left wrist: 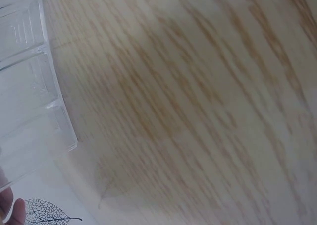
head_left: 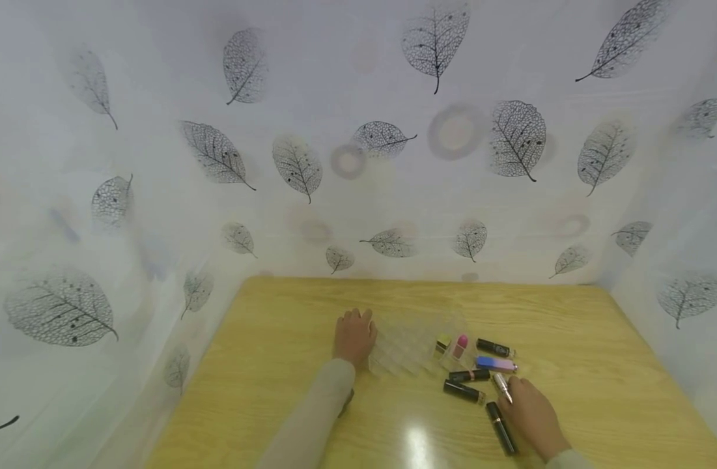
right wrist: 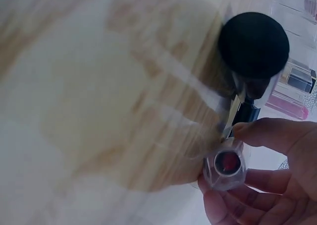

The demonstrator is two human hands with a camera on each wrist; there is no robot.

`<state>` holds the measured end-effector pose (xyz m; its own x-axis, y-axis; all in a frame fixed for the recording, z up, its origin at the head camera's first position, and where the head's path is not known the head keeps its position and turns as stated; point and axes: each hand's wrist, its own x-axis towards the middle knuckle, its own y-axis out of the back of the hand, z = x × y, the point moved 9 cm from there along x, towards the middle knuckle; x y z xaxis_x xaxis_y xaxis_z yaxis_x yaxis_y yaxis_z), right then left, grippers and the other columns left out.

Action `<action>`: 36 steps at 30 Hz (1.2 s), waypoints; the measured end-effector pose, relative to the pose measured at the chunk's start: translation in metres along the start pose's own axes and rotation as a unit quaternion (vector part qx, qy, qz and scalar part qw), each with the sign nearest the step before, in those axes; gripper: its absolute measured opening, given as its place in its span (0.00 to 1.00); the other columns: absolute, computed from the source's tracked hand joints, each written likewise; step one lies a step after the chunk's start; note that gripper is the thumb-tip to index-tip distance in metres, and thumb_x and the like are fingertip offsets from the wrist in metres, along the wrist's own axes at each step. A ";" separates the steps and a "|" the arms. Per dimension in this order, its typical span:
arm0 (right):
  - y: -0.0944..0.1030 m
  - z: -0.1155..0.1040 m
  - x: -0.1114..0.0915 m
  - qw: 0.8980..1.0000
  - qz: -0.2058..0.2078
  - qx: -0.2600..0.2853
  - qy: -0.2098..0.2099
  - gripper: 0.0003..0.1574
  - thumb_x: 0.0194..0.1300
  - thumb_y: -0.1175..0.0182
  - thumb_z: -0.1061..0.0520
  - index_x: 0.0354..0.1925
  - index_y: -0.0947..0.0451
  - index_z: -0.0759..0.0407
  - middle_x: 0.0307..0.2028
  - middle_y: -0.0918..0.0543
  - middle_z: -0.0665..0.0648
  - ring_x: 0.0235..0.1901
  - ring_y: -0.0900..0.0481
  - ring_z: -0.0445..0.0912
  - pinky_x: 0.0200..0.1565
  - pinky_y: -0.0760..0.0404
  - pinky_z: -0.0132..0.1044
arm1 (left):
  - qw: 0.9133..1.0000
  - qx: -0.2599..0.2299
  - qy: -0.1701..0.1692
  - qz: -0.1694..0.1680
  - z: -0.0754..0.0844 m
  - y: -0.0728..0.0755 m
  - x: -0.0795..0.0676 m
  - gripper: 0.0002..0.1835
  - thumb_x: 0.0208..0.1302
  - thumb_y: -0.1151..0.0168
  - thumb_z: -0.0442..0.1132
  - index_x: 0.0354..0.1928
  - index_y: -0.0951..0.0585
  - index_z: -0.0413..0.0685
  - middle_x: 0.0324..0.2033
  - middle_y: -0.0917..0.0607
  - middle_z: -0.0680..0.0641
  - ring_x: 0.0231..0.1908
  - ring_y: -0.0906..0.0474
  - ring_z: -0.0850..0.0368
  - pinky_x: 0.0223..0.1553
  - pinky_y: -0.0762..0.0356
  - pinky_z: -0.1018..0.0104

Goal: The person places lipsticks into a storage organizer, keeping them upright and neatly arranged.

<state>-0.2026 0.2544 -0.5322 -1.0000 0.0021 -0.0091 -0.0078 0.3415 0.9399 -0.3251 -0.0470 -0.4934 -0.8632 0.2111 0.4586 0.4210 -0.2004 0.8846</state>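
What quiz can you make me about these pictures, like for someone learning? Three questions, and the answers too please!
1. Pick one: which hand is gripping the silvery tube?
A) left
B) right

2. True or false: the blue-and-pink tube lies outside the clear organizer.

3. Count: how many black tubes lie on the table?

Key:
1. B, the right hand.
2. True; it lies on the table.
3. Four.
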 end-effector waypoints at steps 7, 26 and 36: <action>-0.002 0.005 0.001 1.000 -0.008 0.007 -0.012 0.09 0.52 0.42 0.61 0.28 0.29 0.68 0.21 0.29 0.55 0.20 0.34 0.44 0.21 0.34 0.36 | 1.000 -0.007 0.001 -0.004 0.001 0.001 0.000 0.10 0.61 0.44 0.43 0.41 0.20 0.49 0.27 0.21 0.47 0.28 0.25 0.53 0.31 0.27 0.60; 0.043 -0.010 0.005 0.997 0.065 0.039 0.009 0.20 0.54 0.38 0.61 0.42 0.25 0.76 0.29 0.19 0.62 0.21 0.29 0.42 0.21 0.30 0.30 | 1.000 -0.002 0.001 0.009 -0.001 -0.004 0.000 0.10 0.59 0.44 0.44 0.40 0.20 0.50 0.25 0.22 0.48 0.27 0.26 0.54 0.31 0.27 0.61; 0.103 -0.043 0.001 0.980 0.163 0.092 0.062 0.18 0.54 0.36 0.63 0.43 0.24 0.72 0.29 0.17 0.60 0.27 0.20 0.48 0.26 0.22 0.33 | 0.999 0.008 -0.008 0.031 0.000 -0.002 0.000 0.10 0.59 0.43 0.43 0.40 0.20 0.50 0.26 0.20 0.48 0.28 0.24 0.54 0.31 0.25 0.60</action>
<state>-0.2044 0.2491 -0.4210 -0.9420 0.0296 0.3342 0.3027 0.5047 0.8085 -0.3258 -0.0472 -0.4952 -0.8308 0.2142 0.5138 0.4782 -0.1977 0.8557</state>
